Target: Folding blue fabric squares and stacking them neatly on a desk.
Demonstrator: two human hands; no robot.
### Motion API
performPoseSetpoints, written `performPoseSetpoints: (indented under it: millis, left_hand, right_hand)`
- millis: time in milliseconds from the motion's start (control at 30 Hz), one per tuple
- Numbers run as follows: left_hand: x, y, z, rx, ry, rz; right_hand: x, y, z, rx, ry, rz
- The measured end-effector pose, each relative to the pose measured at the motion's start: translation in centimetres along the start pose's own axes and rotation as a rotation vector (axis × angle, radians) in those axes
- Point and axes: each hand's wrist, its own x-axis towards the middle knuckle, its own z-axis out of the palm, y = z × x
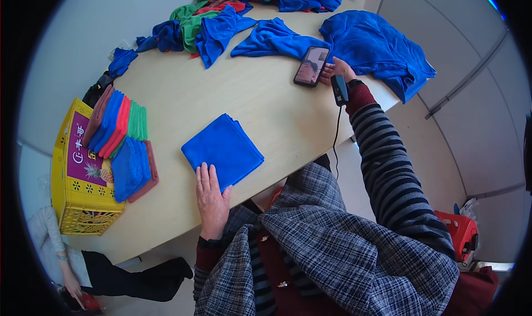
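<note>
A folded blue cloth, roughly square, lies on the table in front of me. My left hand rests flat on its near left corner, fingers stretched out. Farther off to the right, my right hand is beside a black phone with a lit screen. Its fingers are apart at the phone's right edge; whether they touch it, I cannot tell. A small black device with a cable sits at my right wrist and covers part of that hand. A large blue cloth heap lies just beyond the hand.
Folded cloths in brown, blue, red and green stand by a yellow crate at the table's left. Crumpled cloths cover the far edge. The cable hangs over the near edge. Another person's arm shows at lower left.
</note>
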Motion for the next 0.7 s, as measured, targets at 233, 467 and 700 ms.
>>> performPoseSetpoints:
  millis: [233,467,700]
  left_hand:
    - [0.1,0.3,0.0,0.01,0.009,-0.002]
    - [0.0,0.5,-0.2,-0.011,-0.004,-0.007]
    - [-0.2,0.5,-0.2,-0.003,0.004,-0.016]
  right_hand:
    - [1.2,1.5,1.7,-0.171,0.127,-0.017]
    - [0.9,2.5,2.4,-0.15,0.073,0.082]
    - [-1.0,3.9,4.8,-0.14,0.077,-0.015]
